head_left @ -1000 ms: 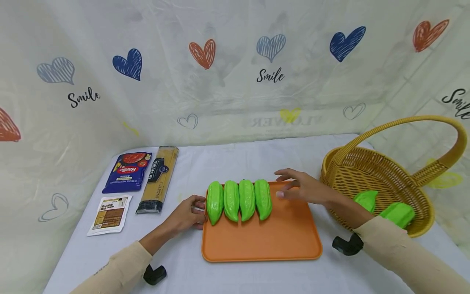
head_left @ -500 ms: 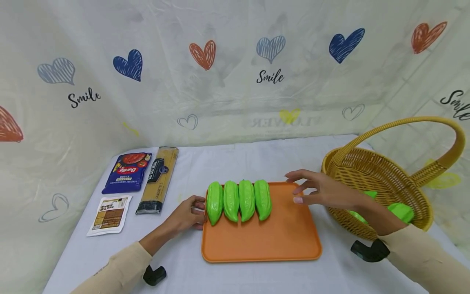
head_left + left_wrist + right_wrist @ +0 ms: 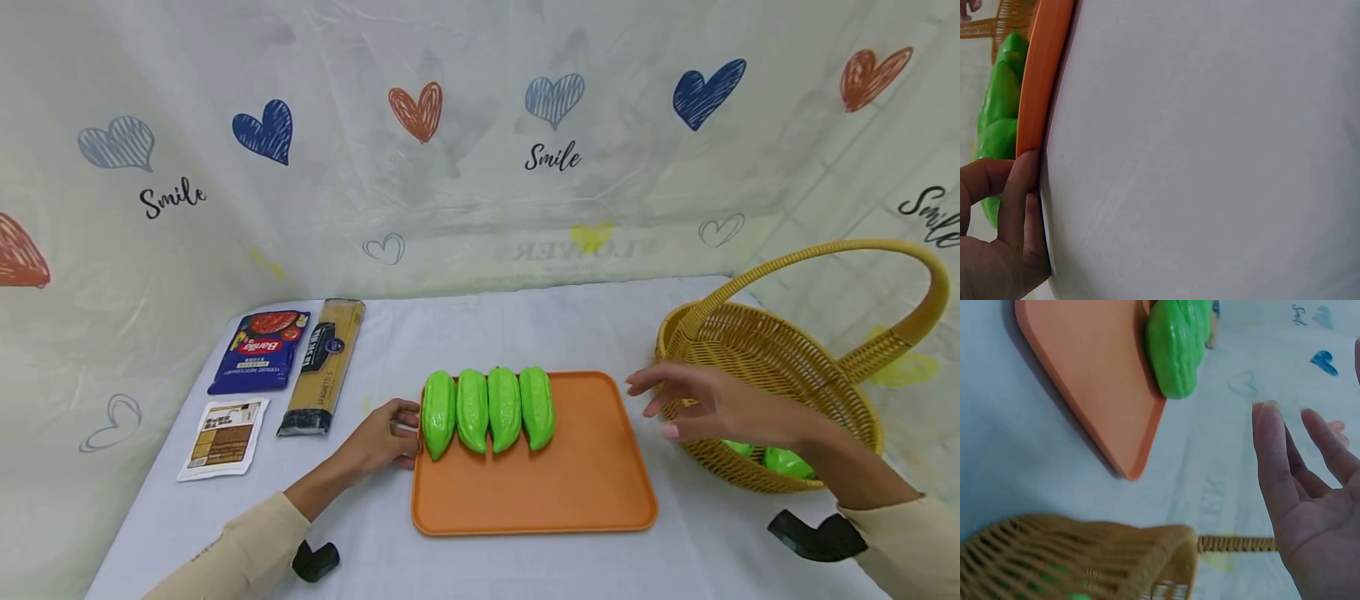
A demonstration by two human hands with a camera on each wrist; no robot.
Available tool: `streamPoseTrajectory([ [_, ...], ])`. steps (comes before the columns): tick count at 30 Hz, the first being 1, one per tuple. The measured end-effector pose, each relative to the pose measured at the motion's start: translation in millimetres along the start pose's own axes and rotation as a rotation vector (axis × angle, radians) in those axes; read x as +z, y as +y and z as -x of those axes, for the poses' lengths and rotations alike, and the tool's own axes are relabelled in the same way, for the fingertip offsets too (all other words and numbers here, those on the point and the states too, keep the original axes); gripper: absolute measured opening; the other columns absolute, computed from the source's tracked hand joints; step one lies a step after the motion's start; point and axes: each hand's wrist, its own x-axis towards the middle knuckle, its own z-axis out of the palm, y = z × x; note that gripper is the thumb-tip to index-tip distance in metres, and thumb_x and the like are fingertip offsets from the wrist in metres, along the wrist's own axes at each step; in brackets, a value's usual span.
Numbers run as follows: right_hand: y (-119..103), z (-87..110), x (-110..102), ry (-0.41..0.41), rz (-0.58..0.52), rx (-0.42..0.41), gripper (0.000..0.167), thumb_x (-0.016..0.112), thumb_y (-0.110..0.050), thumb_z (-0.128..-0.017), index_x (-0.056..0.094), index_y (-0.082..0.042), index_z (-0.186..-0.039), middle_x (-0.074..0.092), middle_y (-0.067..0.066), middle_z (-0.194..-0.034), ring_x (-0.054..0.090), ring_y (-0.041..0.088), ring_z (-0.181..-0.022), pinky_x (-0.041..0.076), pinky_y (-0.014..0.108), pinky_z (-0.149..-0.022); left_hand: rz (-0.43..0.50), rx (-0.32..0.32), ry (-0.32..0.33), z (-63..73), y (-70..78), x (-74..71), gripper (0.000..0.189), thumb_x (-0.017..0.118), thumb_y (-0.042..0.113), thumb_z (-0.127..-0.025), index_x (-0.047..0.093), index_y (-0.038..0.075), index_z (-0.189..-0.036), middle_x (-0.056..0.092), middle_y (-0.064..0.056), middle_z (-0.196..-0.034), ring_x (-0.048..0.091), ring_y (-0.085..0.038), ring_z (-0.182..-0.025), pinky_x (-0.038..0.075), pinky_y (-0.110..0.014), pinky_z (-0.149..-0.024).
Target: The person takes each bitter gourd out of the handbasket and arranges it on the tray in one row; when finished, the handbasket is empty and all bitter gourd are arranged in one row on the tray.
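Several green ridged bitter melons (image 3: 504, 410), glossy and pointed at the near end, lie side by side across the left half of an orange tray (image 3: 536, 496). My left hand (image 3: 381, 435) holds the tray's left edge; in the left wrist view the thumb and a finger pinch its rim (image 3: 1044, 81). Holding nothing, my right hand (image 3: 723, 410) hovers between the tray's right edge and a wicker basket (image 3: 772, 337), fingers loosely bent and spread. Inside the basket are more green melons (image 3: 786, 462), partly hidden by the right hand and forearm.
At the left of the white-covered table lie a blue Barilla packet (image 3: 260, 352), a spaghetti pack (image 3: 322, 367) and a white-and-brown sachet (image 3: 223, 439). The basket's tall handle (image 3: 832, 246) arches up at the right. A curtain printed with hearts hangs behind.
My right hand has moved right, away from the melons on the tray and toward the basket. The left hand, tray and melons on it have stayed put.
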Motion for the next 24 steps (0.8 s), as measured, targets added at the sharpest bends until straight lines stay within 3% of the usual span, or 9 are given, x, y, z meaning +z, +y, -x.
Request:
streamPoseTrajectory([
  [6,1,24.0,-14,-0.027,0.009,0.059,0.048,0.061,-0.007,-0.097,0.049,-0.017,-0.142,0.059,-0.006,-0.132,0.062,0.013,-0.111,0.058,0.024,-0.086,-0.008,-0.008,0.002,1.1,1.1,-0.5,0.061,0.069,-0.001,-0.082,0.048,0.003,-0.140,0.054,-0.014,-0.122,0.063,-0.022,-0.101,0.064,-0.036,-0.071],
  [13,17,46.9,-40,-0.068,-0.042,0.071,0.051,0.053,0.001,-0.099,0.041,-0.003,-0.148,0.055,-0.009,-0.142,0.062,0.013,-0.114,0.062,0.031,-0.077,-0.005,-0.007,0.001,1.2,1.9,-0.3,0.062,0.069,-0.002,-0.082,0.048,0.003,-0.140,0.054,-0.014,-0.123,0.062,-0.023,-0.101,0.064,-0.036,-0.071],
  [17,29,52.1,-58,-0.031,0.030,0.154,0.048,0.054,-0.004,-0.100,0.043,-0.007,-0.147,0.053,-0.020,-0.140,0.063,0.010,-0.113,0.061,0.028,-0.079,-0.003,-0.009,0.001,0.8,1.6,0.2,0.062,0.069,-0.002,-0.082,0.048,0.003,-0.140,0.054,-0.015,-0.123,0.062,-0.023,-0.101,0.064,-0.035,-0.071],
  [20,36,53.0,-69,0.024,0.123,0.253,0.045,0.056,-0.014,-0.101,0.046,-0.013,-0.144,0.054,-0.010,-0.140,0.060,-0.001,-0.113,0.059,0.024,-0.080,-0.003,-0.009,0.001,0.7,1.5,0.2,0.062,0.069,-0.002,-0.082,0.048,0.003,-0.140,0.054,-0.015,-0.122,0.063,-0.023,-0.101,0.064,-0.035,-0.071],
  [24,43,53.2,-84,0.046,0.188,0.361,0.052,0.057,-0.026,-0.102,0.040,-0.012,-0.149,0.046,0.017,-0.148,0.050,-0.016,-0.112,0.058,0.024,-0.081,-0.001,-0.009,0.000,1.0,2.1,0.2,0.061,0.069,-0.003,-0.082,0.048,0.003,-0.140,0.054,-0.015,-0.122,0.062,-0.023,-0.101,0.064,-0.035,-0.071],
])
